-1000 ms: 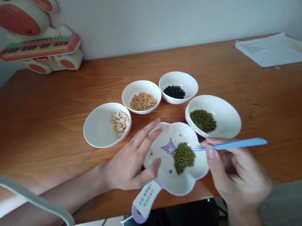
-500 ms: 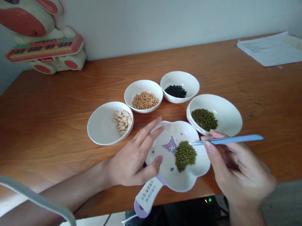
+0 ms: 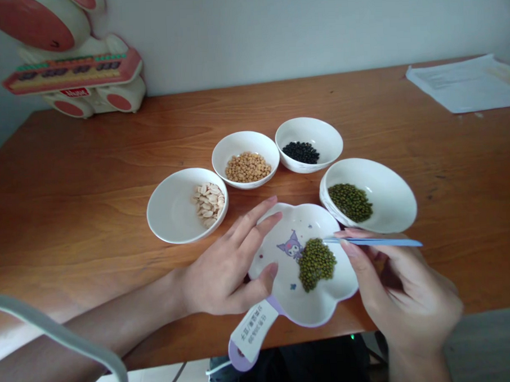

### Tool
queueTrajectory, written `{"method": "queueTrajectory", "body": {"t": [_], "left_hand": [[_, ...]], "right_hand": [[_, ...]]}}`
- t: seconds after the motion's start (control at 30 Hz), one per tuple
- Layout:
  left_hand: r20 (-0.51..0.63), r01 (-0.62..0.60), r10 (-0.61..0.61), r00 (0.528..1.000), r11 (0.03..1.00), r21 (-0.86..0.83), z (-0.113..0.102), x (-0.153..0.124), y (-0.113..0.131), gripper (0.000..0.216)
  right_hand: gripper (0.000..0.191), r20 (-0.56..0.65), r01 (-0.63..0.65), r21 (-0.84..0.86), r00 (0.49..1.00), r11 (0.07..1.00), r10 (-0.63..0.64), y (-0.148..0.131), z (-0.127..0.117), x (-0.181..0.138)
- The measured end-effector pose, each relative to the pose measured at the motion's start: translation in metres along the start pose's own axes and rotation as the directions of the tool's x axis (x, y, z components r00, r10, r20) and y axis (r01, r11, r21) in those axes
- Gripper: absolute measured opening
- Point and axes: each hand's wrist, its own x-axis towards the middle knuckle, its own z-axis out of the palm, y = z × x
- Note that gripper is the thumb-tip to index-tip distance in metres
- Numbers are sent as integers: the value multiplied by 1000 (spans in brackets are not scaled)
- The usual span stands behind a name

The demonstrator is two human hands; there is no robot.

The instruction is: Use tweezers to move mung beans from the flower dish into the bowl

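Observation:
My left hand [image 3: 230, 265] lies with fingers spread over the left rim of a white flower-shaped dish [image 3: 285, 302] with a lilac edge and a labelled handle. A heap of mung beans [image 3: 316, 262] sits in the dish beside a printed cartoon figure. Between the thumb and fingers of my right hand [image 3: 401, 291] is a pair of blue tweezers [image 3: 379, 242], its tips at the upper right edge of the heap. Whether a bean is in the tips is too small to tell. Just behind this hand stands a white bowl [image 3: 393, 196] holding more mung beans [image 3: 350, 202].
White bowls hold pale flat seeds [image 3: 209, 204], yellow soybeans [image 3: 248, 167] and black beans [image 3: 302, 152], arranged in an arc behind the dish. A toy with a keyboard [image 3: 76, 72] stands at the back left. Paper [image 3: 465, 83] lies back right. A grey cable [image 3: 67, 340] crosses the lower left.
The view has shifted slightly. The tweezers' rear end has swung lower and nearer my right hand, while the tips stay by the heap. My left hand keeps its place on the dish.

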Motion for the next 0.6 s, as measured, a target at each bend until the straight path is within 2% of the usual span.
{"method": "queueTrajectory", "body": {"t": [0.3,0.6], "left_hand": [[9,17,-17,1000,1000,-11,0,0,0,78],[15,24,-24,1000,1000,-7,0,0,1,76]], "right_hand": [[17,-6,-70,23,998,997,70,-3,2,-1],[13,17,-66,15,998,998,65,-5,0,2]]}}
